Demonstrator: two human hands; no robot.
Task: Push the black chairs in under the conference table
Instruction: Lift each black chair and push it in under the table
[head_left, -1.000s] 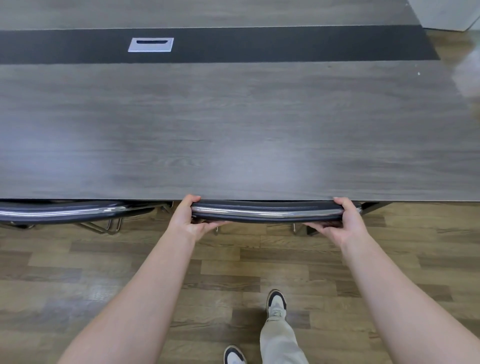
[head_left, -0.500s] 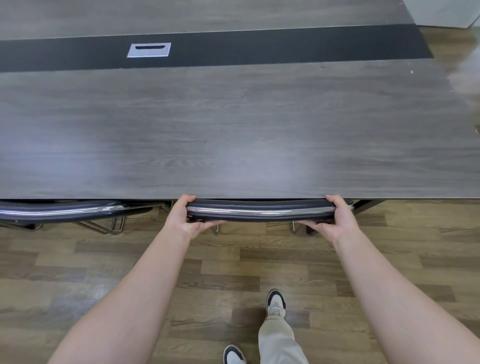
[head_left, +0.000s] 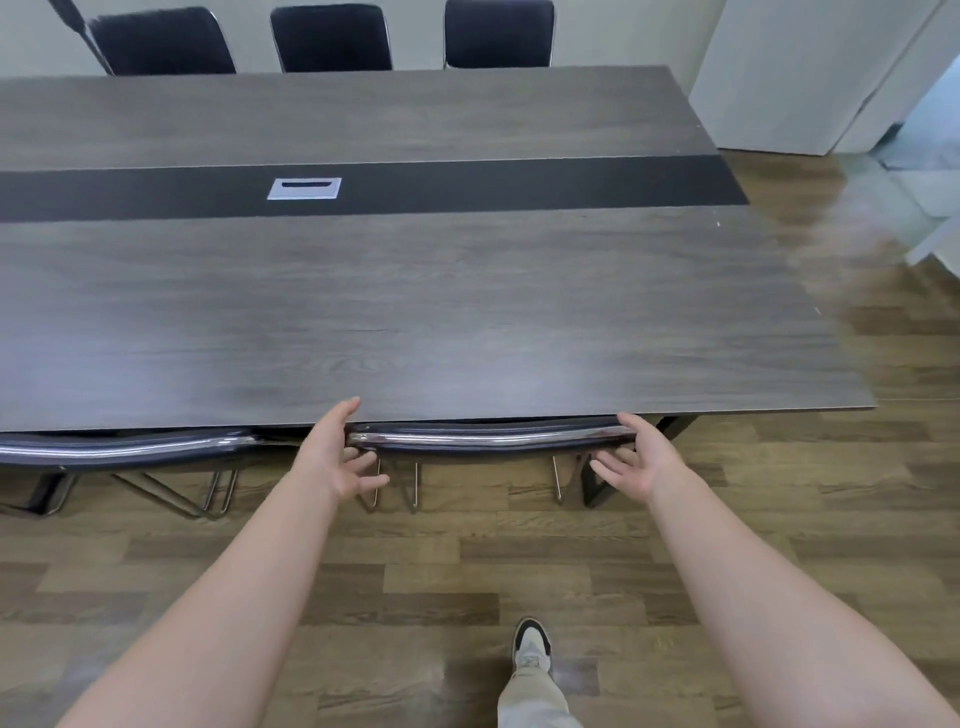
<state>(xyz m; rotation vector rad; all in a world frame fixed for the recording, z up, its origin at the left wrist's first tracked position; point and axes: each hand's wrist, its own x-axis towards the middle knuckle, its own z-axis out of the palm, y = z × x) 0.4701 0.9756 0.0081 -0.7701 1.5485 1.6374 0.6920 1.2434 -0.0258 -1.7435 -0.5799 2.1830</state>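
The black chair (head_left: 488, 440) with a chrome back rail is tucked under the near edge of the grey wood conference table (head_left: 415, 322); only its back top and thin metal legs show. My left hand (head_left: 337, 457) hovers open at the rail's left end, fingers spread, off the rail. At the rail's right end my right hand (head_left: 636, 457) is open too, palm inward, holding nothing. A second black chair (head_left: 124, 449) sits tucked under the table to the left.
Three black chairs (head_left: 332, 39) stand along the table's far side against the wall. A silver cable port (head_left: 304, 188) sits in the table's dark centre strip. White panels (head_left: 810, 73) stand at the right. My shoe (head_left: 531, 647) rests on the wood floor.
Both hands let go of the chair's back rail and opened. The view tilted up, so the far chairs and wall now show.
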